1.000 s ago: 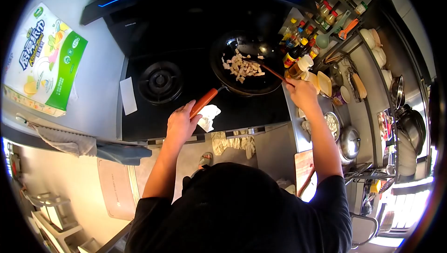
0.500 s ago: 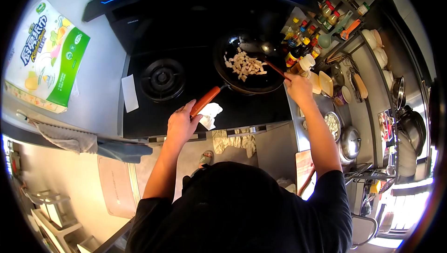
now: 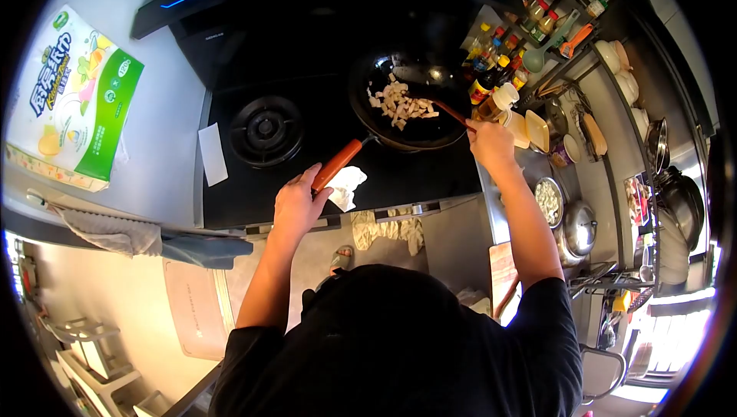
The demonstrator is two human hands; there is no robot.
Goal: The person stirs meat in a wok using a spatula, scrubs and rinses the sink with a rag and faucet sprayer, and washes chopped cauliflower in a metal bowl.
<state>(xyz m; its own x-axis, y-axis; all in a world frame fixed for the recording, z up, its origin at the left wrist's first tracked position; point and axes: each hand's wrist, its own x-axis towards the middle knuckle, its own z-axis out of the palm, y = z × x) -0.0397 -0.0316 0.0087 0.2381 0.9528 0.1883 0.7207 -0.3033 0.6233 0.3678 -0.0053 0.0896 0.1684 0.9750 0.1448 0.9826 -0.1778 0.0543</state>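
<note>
A dark wok (image 3: 414, 140) sits over the right burner of the black stove. Pale chopped pieces of food (image 3: 399, 106) are heaped around its middle. My left hand (image 3: 298, 200) is wrapped round the wok's red-brown wooden handle (image 3: 338, 164). A crumpled white cloth or paper towel (image 3: 343, 190) lies on the stove just beside that hand. My right hand (image 3: 491, 144), over the wok's right rim, grips the thin reddish handle of a spatula (image 3: 454, 114). The spatula's far end reaches into the wok at the food; its blade is hard to make out.
The bare left burner (image 3: 266, 131) is beside the wok. Sauce bottles (image 3: 485, 83) crowd the stove's right edge. Further right are a bowl of pale chopped food (image 3: 547, 200) and a lidded steel pot (image 3: 580, 229). A kitchen-paper pack (image 3: 73, 102) lies on the left counter.
The food pieces have shifted within the wok, bunching slightly differently near the spatula. Both hands keep their grips, with little movement. The view has shifted slightly.
</note>
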